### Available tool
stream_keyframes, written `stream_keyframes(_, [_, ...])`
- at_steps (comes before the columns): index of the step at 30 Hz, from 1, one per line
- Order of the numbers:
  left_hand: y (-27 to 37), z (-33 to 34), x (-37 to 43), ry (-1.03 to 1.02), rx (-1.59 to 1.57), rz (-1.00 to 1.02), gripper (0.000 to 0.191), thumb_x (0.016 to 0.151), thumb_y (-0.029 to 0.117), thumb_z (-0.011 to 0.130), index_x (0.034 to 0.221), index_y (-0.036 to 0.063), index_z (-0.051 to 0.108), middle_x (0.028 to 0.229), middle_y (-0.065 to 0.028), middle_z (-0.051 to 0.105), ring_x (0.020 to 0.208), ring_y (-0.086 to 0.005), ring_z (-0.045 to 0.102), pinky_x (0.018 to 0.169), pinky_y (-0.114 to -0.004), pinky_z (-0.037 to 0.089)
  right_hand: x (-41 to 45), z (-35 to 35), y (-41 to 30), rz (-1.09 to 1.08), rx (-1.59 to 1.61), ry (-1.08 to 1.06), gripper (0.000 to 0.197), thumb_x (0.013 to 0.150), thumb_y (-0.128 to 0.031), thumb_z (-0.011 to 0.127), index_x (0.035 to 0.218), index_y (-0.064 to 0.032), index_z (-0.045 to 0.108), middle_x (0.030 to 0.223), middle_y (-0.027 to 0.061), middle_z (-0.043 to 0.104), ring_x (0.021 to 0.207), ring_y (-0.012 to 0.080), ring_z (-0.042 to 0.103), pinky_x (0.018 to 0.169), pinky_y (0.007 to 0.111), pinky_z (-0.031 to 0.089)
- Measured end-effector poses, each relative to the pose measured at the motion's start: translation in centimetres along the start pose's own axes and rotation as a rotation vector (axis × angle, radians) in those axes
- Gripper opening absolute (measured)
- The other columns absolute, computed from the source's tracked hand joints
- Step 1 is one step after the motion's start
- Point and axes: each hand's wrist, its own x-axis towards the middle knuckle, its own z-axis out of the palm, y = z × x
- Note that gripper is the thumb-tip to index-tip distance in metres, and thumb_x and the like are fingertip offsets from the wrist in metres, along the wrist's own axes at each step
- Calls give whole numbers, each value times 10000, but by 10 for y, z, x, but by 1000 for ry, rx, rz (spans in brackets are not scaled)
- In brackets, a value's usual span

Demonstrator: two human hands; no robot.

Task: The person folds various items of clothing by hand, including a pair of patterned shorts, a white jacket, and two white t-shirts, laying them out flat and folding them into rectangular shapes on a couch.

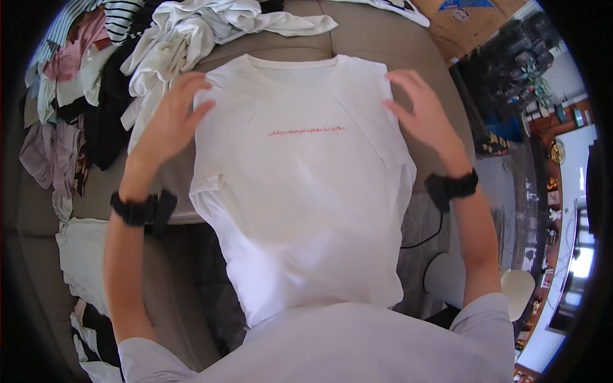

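A white T-shirt point(297, 191) lies spread out in front of me, its neckline at the far end and a line of red lettering across the chest. Its sleeves look folded in over the body. The lower part hangs past the sofa's front edge towards my torso. My left hand point(175, 115) is at the left shoulder edge, thumb and fingers apart, fingertips over or touching the cloth. At the opposite shoulder edge is my right hand point(424, 112), likewise with thumb and fingers spread. Neither hand visibly pinches the fabric.
The shirt rests on a brown sofa seat point(407, 43). A heap of white clothes point(177, 48) lies beyond my left hand, with darker and pink garments point(79, 57) further left. Folded white cloth point(84, 258) sits at lower left. A cardboard box point(479, 24) stands at far right.
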Motion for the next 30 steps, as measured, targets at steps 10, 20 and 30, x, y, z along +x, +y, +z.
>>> stream_keyframes(10, [49,32,-54,-265,166,78,644,1010,407,467,1564,129,290,1641,-114,198,1506,-314,187,1215,-415,164,-87,23,-45,-287,-234,-16,523,856,-129,676,1335,27,536,1419,179,520,1312,334,495,1101,426,397])
stream_keyframes(20, [46,35,-59,-242,179,64,620,1023,403,459,1562,141,300,1635,-107,225,1504,-297,204,1213,-417,182,-104,33,-46,-230,-339,57,396,803,23,623,1199,39,611,1316,195,596,1221,332,575,1038,396,474])
stream_keyframes(30, [27,32,12,-76,-72,29,221,892,139,680,1111,118,668,1196,-95,591,1171,-303,536,1028,-437,368,-104,17,-49,-246,-320,80,348,805,46,601,1149,11,640,1228,153,664,1152,293,626,1025,394,479])
